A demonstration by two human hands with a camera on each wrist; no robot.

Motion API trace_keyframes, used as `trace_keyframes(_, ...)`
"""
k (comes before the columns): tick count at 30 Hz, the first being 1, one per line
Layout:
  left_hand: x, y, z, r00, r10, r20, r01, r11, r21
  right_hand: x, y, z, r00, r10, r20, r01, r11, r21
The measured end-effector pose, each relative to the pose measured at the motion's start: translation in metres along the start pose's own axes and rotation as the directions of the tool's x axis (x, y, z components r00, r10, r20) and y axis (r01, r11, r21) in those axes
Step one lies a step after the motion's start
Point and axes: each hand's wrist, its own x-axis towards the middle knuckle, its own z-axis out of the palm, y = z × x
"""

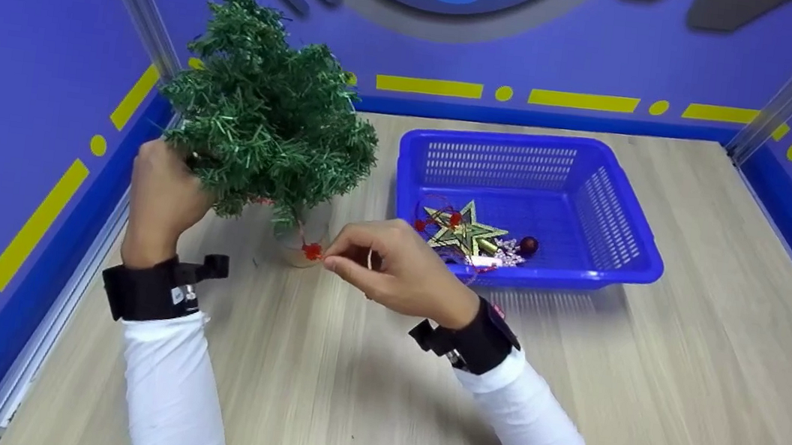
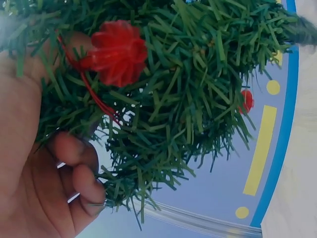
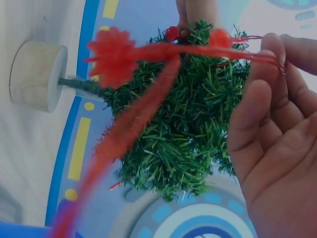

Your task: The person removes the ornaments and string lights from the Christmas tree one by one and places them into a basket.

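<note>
A small green artificial Christmas tree [image 1: 272, 124] stands at the left on a round wooden base [image 3: 37, 77]. My left hand [image 1: 169, 195] reaches into its left side, fingers curled at a branch [image 2: 148, 163], with the thumb and forefinger partly hidden by needles. A red flower-shaped light [image 2: 119, 54] on thin red wire hangs right by that hand. My right hand [image 1: 398, 264], in front of the tree's right side, pinches the red wire [image 3: 223, 52] of the light string between thumb and fingertips. Another red flower light [image 1: 312, 251] dangles just left of those fingertips.
Right of the tree, a blue plastic basket [image 1: 617, 268] holds a gold star [image 1: 467, 231], a dark red ball [image 1: 529, 246], pinkish beads [image 1: 509, 253] and more red wire. Blue panels [image 1: 16, 55] wall the wooden table [image 1: 359, 399] at the back and sides.
</note>
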Motion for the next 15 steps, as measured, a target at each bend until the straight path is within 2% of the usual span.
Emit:
trace_keyframes(4,0.000,0.005,0.001,1.000,-0.007,0.010,0.007,1.000,0.023,-0.001,0.002,-0.005,0.997,0.057,0.049,-0.055,0.998,-0.040)
trace_keyframes(8,0.000,0.007,0.002,0.999,-0.014,0.032,0.014,1.000,0.011,-0.003,0.006,-0.008,0.983,0.138,0.119,-0.123,0.984,-0.127)
trace_keyframes(12,-0.001,0.003,-0.001,0.996,-0.032,0.081,0.036,0.998,-0.043,-0.003,0.010,-0.006,0.965,0.196,0.175,-0.159,0.966,-0.203)
trace_keyframes(15,-0.002,-0.004,-0.007,0.996,0.001,0.094,0.010,0.994,-0.110,-0.003,0.009,-0.005,0.959,0.203,0.196,-0.158,0.962,-0.221)
